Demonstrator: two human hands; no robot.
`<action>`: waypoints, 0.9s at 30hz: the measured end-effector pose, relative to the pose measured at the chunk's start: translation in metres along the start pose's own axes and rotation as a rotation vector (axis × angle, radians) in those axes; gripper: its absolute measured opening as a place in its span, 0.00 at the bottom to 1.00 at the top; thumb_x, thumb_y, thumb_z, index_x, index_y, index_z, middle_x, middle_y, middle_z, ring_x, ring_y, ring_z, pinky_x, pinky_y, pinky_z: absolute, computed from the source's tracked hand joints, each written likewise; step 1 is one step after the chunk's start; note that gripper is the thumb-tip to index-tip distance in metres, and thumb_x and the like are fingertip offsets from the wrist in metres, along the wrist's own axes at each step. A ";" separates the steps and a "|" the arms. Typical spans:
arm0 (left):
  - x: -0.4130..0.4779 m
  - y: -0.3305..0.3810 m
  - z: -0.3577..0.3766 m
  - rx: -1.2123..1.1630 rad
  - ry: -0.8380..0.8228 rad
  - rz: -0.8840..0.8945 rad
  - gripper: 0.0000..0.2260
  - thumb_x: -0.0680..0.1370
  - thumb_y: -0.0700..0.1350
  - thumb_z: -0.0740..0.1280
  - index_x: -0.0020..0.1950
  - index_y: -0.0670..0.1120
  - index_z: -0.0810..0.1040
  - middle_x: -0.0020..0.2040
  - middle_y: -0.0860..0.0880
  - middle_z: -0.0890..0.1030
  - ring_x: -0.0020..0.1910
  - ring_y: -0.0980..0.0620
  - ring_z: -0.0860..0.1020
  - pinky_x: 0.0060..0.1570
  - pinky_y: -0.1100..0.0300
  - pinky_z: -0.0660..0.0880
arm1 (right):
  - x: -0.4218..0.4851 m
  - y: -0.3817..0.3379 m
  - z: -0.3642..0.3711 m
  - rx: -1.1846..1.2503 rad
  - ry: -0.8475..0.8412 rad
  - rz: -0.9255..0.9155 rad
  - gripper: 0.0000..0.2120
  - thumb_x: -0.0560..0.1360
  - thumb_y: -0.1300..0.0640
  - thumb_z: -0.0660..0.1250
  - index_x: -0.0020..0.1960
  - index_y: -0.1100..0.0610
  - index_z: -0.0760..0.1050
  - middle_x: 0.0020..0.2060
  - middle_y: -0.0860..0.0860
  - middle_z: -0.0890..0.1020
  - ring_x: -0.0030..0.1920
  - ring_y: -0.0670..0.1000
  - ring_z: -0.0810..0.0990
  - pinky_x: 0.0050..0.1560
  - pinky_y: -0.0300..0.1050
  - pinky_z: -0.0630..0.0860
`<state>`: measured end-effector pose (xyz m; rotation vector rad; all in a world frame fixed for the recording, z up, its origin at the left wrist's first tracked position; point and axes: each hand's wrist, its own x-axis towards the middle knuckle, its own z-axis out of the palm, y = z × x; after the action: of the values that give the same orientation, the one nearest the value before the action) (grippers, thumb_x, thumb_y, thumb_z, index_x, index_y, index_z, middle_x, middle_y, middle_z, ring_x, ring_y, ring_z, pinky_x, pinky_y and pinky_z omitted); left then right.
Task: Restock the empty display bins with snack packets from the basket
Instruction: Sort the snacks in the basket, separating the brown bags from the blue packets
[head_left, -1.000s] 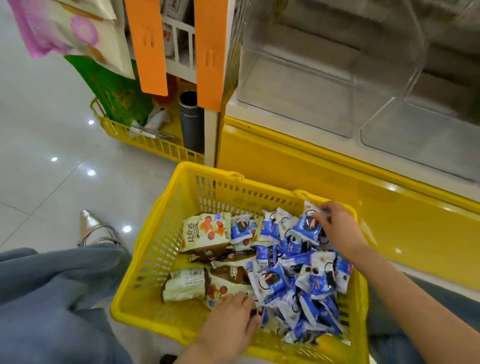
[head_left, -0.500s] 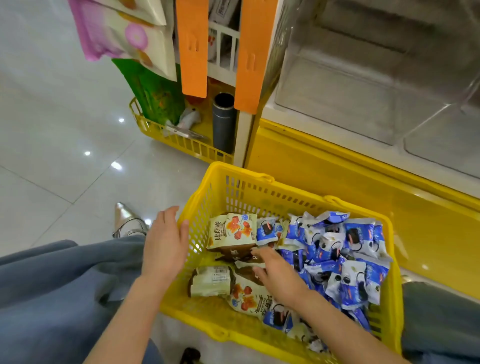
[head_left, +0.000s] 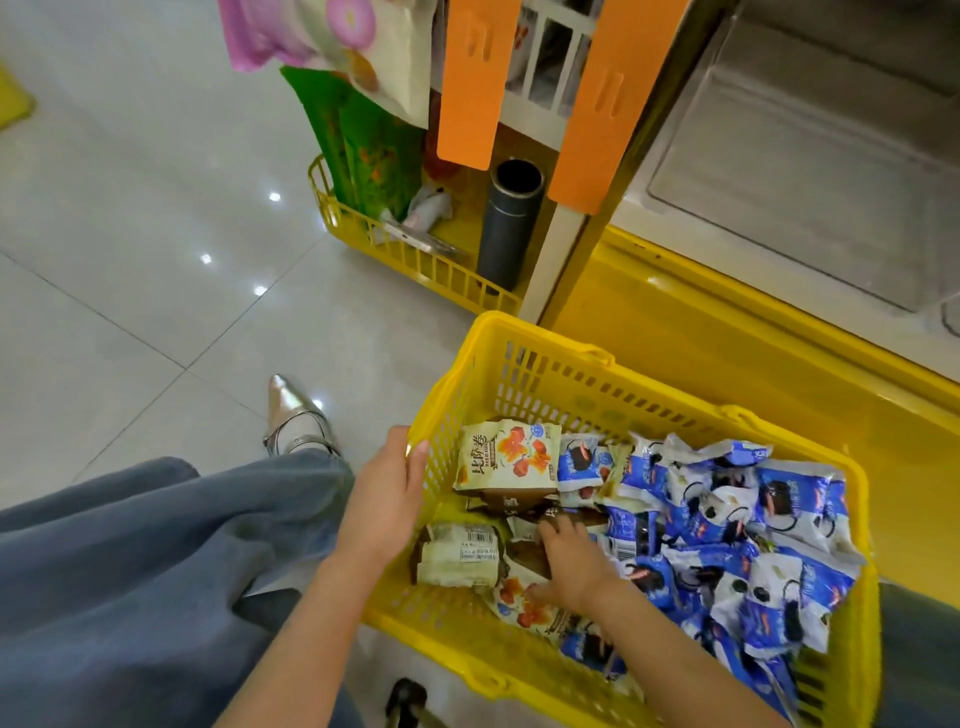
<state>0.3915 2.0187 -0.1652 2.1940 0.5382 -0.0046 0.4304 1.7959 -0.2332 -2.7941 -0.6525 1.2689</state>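
Head view: both hands at the yellow basket (head_left: 550, 374), below the clear display bins (head_left: 805, 156).
The left hand (head_left: 387, 499) lies flat, fingers together, against the basket's left rim. The right hand (head_left: 571, 564) reaches among the cream and brown snack packets (head_left: 506, 457), fingers bent down; I can't tell whether it grips one. Blue packets (head_left: 753, 519) fill the right side.

My basket (head_left: 545, 374) is bright yellow all over. On its right side sit the blue-and-white packets (head_left: 779, 519) with black print. On its left is a cream packet (head_left: 509, 457) with orange-red splotches, some brown packets (head_left: 524, 506), and a pale packet (head_left: 460, 553) with a black barcode. My jeans (head_left: 156, 545) are washed-out blue-grey and my shoe (head_left: 296, 415) is shiny silver. Far side: orange panels (head_left: 478, 78), dark grey tube (head_left: 511, 223), green bag (head_left: 363, 145).
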 end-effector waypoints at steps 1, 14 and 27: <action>0.000 0.000 0.000 -0.004 0.001 0.003 0.09 0.81 0.52 0.53 0.50 0.49 0.67 0.36 0.49 0.77 0.35 0.50 0.76 0.34 0.54 0.70 | 0.000 0.001 0.001 0.055 -0.015 0.002 0.34 0.69 0.46 0.71 0.69 0.55 0.60 0.65 0.54 0.67 0.65 0.56 0.67 0.62 0.49 0.69; -0.008 0.016 0.002 0.085 0.224 -0.072 0.13 0.80 0.49 0.58 0.62 0.45 0.69 0.56 0.47 0.74 0.53 0.47 0.75 0.48 0.53 0.71 | -0.057 0.003 -0.053 0.277 0.364 -0.089 0.28 0.68 0.37 0.70 0.63 0.48 0.68 0.52 0.45 0.79 0.49 0.45 0.77 0.46 0.37 0.73; -0.016 0.066 -0.039 -0.973 -0.191 -0.320 0.28 0.61 0.54 0.73 0.59 0.50 0.75 0.50 0.49 0.84 0.46 0.49 0.83 0.39 0.56 0.80 | -0.062 -0.044 -0.115 1.285 0.357 -0.250 0.17 0.77 0.43 0.54 0.59 0.47 0.74 0.52 0.43 0.83 0.53 0.40 0.80 0.51 0.32 0.76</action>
<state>0.3946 2.0059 -0.0882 1.1379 0.6074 -0.1005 0.4610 1.8323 -0.1032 -1.6950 -0.0562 0.6720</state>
